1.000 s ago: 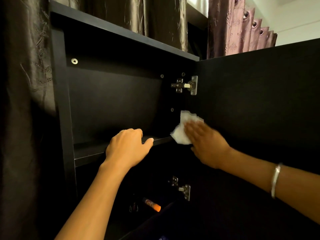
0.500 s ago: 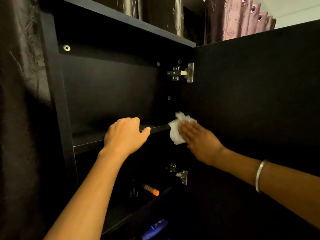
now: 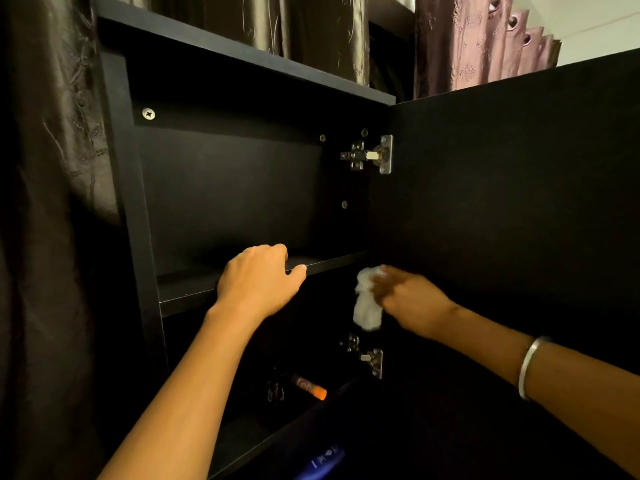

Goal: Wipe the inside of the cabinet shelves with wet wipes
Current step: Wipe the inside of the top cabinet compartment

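The cabinet (image 3: 225,188) is black and stands open, its door (image 3: 502,202) swung out to the 3 o'clock side. The left hand (image 3: 258,282) rests on the front edge of the shelf (image 3: 194,289) near the frame's centre, fingers curled over the lip onto the top of the board, thumb lying along the edge; it grips the shelf.

The right hand (image 3: 412,303) sits at 3 o'clock from the left hand, just below the shelf's right end and beside the door's hinged edge. Its fingers are bunched round a white wipe (image 3: 367,303), which is crumpled and hangs down toward 6 o'clock from the fingertips. The hand is motion-blurred, so I cannot tell whether the wipe touches the cabinet side or the door. A silver bangle (image 3: 528,367) rings the right wrist.

An upper hinge (image 3: 372,155) shows at 12 o'clock from the wipe, a lower hinge (image 3: 367,355) at 6 o'clock from it. On the lower shelf, at 7 o'clock from the wipe, lies a small tube (image 3: 308,386) with an orange cap. At the bottom edge, a blue object (image 3: 322,460) is partly in view. Curtains (image 3: 467,39) hang behind the cabinet at 12 o'clock and along the 9 o'clock side.
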`<state>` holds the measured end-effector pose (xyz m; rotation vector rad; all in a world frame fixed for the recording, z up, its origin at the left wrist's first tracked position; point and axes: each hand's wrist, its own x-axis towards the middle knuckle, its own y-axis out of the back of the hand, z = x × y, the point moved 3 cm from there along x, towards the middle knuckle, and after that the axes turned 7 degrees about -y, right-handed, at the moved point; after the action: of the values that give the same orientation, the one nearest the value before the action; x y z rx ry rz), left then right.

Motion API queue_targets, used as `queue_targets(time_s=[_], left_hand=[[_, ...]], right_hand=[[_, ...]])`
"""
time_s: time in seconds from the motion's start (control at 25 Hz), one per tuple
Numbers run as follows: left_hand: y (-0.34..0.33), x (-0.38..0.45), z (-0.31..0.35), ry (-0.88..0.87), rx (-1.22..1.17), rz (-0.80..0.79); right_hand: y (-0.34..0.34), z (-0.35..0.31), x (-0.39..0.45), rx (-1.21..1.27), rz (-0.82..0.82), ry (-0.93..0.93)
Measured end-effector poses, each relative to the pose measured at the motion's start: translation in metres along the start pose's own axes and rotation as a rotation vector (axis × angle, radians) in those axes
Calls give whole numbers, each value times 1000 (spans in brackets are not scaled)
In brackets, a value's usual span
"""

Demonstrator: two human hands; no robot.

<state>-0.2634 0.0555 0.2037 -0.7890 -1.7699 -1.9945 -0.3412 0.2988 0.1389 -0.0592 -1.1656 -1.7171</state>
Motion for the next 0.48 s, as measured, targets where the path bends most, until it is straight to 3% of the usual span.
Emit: queue_targets(time_s=[0.08, 0.16, 0.28, 0.36, 0.48], left_hand=[[0, -1, 1, 1, 0, -4], [1, -2, 2, -2, -2, -3], [4, -1, 1, -10, -9, -6], [5, -1, 0, -8, -20, -19], [2, -2, 1, -13, -13, -44]], right_hand=[[30, 33, 35, 77, 148, -257], [54, 52, 61, -116, 260, -298], [37, 44, 46, -272, 170, -204], [10, 15, 18, -224, 118, -98], [4, -8, 2, -104, -202, -10]])
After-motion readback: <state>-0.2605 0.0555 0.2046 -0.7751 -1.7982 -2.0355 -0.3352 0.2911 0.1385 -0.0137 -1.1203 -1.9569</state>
